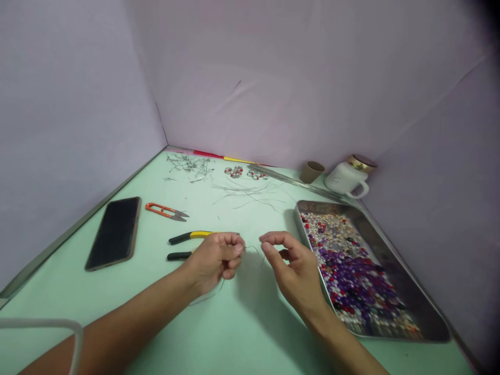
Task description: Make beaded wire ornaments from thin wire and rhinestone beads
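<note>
My left hand (221, 258) is closed in a pinch, with thumb and fingers on a thin wire (253, 248). One length of that wire trails below the hand onto the table. The other end curves across the gap toward my right hand (291, 263), whose thumb and index finger come together at the wire. Any bead between the left fingertips is too small or hidden to make out. Pliers (189, 236) with black and yellow handles lie beside my left hand, which partly covers them.
Right of my hands stands a metal tray (390, 255) of mixed beads. Orange thread snips (166, 212) and a phone (114, 233) lie left. Farther back are wire scraps (189, 165), beaded pieces (234, 172), loose wires (250, 192), a brown cup (311, 172) and a lidded mug (346, 178).
</note>
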